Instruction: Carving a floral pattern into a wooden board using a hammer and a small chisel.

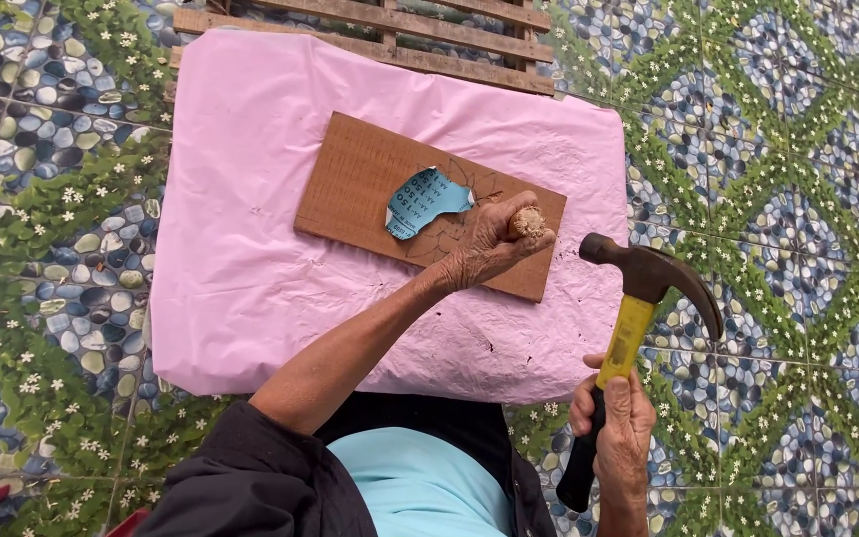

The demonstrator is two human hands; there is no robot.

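Left hand (489,244) gripping a wooden tool handle (527,221), fingers curled tight around it, butt end showing, resting on the brown wooden board (370,179). Right hand (616,423) wrapping closed around a claw hammer (628,328), yellow and black grip, dark head hanging just right of the handle, not touching. Board lying on a pink sheet (241,249) over a cushion-like pad, with a pencilled flower outline and a torn blue paper scrap (425,202) beside the left hand. Wooden slats (429,30) sitting behind, pebble-and-flower patterned floor (42,199) all around.
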